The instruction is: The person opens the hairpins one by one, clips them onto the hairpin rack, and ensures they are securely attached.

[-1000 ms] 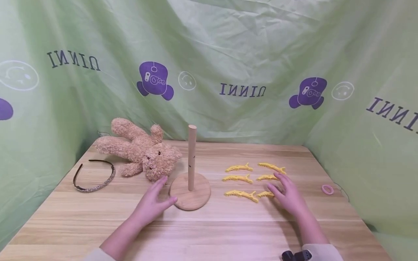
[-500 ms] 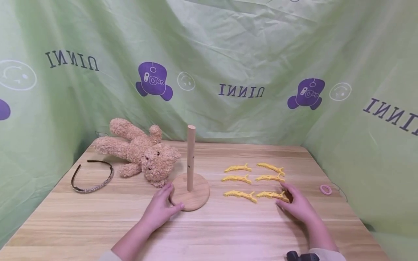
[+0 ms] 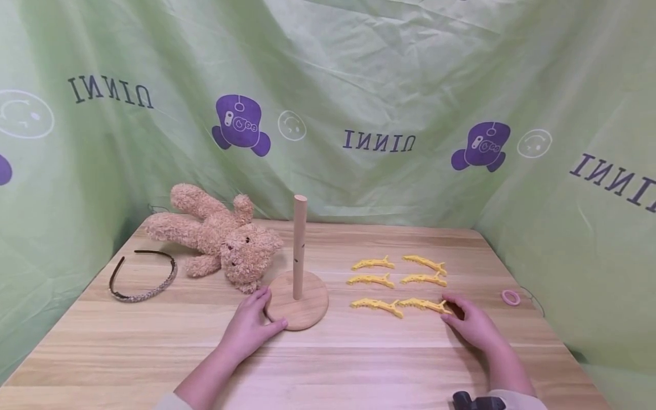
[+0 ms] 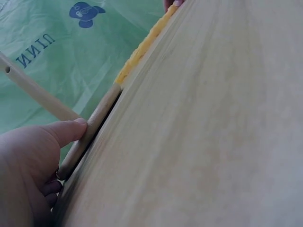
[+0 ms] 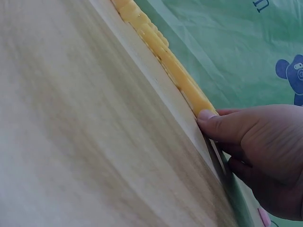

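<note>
In the head view my left hand (image 3: pixel 248 324) grips the left edge of the round base of a wooden stand (image 3: pixel 310 313), whose post rises upright. The thumb (image 4: pixel 71 131) lies on the base's rim in the left wrist view, the other fingers partly hidden. My right hand (image 3: pixel 476 327) pinches the tail end of the nearest right yellow hair clip (image 3: pixel 422 304) between thumb and fingers; the right wrist view shows the thumb (image 5: pixel 218 124) against that clip's end (image 5: pixel 189 92). Several like yellow clips (image 3: pixel 373 279) lie flat in two columns, right of the stand.
A brown teddy bear (image 3: pixel 210 233) lies on its back behind the left hand. A headband (image 3: pixel 148 296) rests at the table's left, and a pink ring (image 3: pixel 510 297) near its right edge. Green printed cloth (image 3: pixel 328 74) hangs around the wooden table (image 3: pixel 328 364).
My left hand came right onto the stand's base, then stayed. My right hand moved right and down from over the clips to the nearest right one, which shifted slightly left.
</note>
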A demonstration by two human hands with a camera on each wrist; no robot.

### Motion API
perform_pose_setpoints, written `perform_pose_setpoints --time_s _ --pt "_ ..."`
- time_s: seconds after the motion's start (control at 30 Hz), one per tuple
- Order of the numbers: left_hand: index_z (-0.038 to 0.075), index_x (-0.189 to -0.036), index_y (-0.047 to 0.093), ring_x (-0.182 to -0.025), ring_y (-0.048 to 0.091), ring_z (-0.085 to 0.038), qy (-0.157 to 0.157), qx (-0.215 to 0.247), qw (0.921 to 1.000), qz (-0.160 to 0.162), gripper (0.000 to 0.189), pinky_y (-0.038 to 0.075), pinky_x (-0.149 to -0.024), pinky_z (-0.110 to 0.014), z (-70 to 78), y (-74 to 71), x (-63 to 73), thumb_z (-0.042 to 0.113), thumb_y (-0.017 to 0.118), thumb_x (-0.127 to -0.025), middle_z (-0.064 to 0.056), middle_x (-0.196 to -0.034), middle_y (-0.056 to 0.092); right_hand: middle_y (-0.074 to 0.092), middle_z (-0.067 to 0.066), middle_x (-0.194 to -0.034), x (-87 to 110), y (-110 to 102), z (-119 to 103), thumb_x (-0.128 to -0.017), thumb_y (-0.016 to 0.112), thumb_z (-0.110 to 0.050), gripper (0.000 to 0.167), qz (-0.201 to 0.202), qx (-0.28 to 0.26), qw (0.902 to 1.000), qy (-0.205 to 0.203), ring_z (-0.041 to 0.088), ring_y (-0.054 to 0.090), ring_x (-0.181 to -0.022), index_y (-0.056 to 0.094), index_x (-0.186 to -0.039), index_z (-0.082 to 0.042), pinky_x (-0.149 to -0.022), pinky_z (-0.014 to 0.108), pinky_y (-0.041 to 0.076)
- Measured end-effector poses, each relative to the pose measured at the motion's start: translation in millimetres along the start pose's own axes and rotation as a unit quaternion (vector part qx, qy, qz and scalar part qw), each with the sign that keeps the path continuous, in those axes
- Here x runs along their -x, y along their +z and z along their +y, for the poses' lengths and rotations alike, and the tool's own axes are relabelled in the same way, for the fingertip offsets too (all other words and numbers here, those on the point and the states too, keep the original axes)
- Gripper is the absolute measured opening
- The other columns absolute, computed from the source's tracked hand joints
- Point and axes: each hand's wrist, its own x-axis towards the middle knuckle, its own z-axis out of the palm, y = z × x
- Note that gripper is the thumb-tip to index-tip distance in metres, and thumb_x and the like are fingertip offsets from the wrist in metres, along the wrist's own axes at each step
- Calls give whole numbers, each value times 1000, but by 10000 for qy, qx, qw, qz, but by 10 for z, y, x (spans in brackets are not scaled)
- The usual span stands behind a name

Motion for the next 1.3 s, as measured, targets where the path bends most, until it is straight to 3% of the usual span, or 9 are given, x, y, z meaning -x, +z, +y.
perform_pose_setpoints --time_s 0.1,0.23,0.43,0.53,0.6,0.67,0.97,1.17,1.3 --pt "-8 -141 44 -139 36 -47 10 -13 10000 14 86 28 -116 -60 -10 2 5 39 79 -78 -25 -151 41 53 33 -134 3 -13 -2 -91 69 -22 54 -49 -88 9999 102 53 47 -126 52 -133 8 -105 65 35" --pt "-8 -141 45 -139 37 -47 42 -39 10000 41 86 29 -116 -60 -13 7 5 40 79 -79 -24 -150 41 54 32 -134 18 -46 -7 -92 67 -27 59 -213 -662 9966 437 49 50 -125 49 -136 7 -107 62 38" --pt "-9 -140 45 -138 38 -47 81 -31 9999 75 85 30 -116 -59 -4 5 -2 39 79 -79 -25 -149 42 54 31 -134 -1 -99 -115 -94 65 -31 61 -119 -1054 9922 660 42 55 -123 47 -136 8 -103 44 49" --pt "-9 -140 45 -138 38 -47 72 -12 9999 83 85 30 -116 -59 -1 2 -2 39 79 -79 -25 -149 43 60 28 -127 -45 -98 -236 -93 67 -28 55 93 -1149 9915 608 19 64 -110 52 -132 7 -92 23 54" --pt "-9 -140 45 -138 38 -47 66 -8 9999 94 85 30 -116 -59 -1 1 -1 39 79 -79 -24 -149 43 62 26 -122 -82 -77 -339 -92 68 -25 50 204 -1279 9899 569 2 61 -100 55 -129 7 -85 13 52" --pt "-8 -140 45 -138 37 -47 55 0 9999 96 85 29 -116 -59 -5 1 0 39 79 -79 -24 -149 43 64 24 -119 -120 -38 -448 -92 69 -23 47 264 -1408 9883 532 -7 56 -94 57 -127 7 -81 7 48" --pt "-8 -140 45 -139 37 -46 38 8 10000 56 86 29 -116 -59 -30 16 -1 41 79 -79 -23 -150 43 67 17 -108 -321 256 -981 -90 70 -14 33 383 -1833 9823 60 22 65 -102 64 -117 4 -84 14 52" --pt "-7 -141 45 -140 36 -46 -2 14 10000 49 86 29 -116 -59 -40 20 -4 42 78 -79 -22 -150 42 71 11 -100 -459 502 -1371 -87 73 -11 22 421 -2035 9780 -174 22 67 -99 70 -107 -2 -87 27 57" --pt "-7 -140 46 -140 36 -46 -16 34 10000 54 86 28 -116 -59 -41 25 -3 42 79 -79 -23 -150 42 71 11 -95 -552 684 -1595 -84 75 -6 19 442 -2423 9685 -365 22 68 -95 72 -102 -1 -85 27 58"
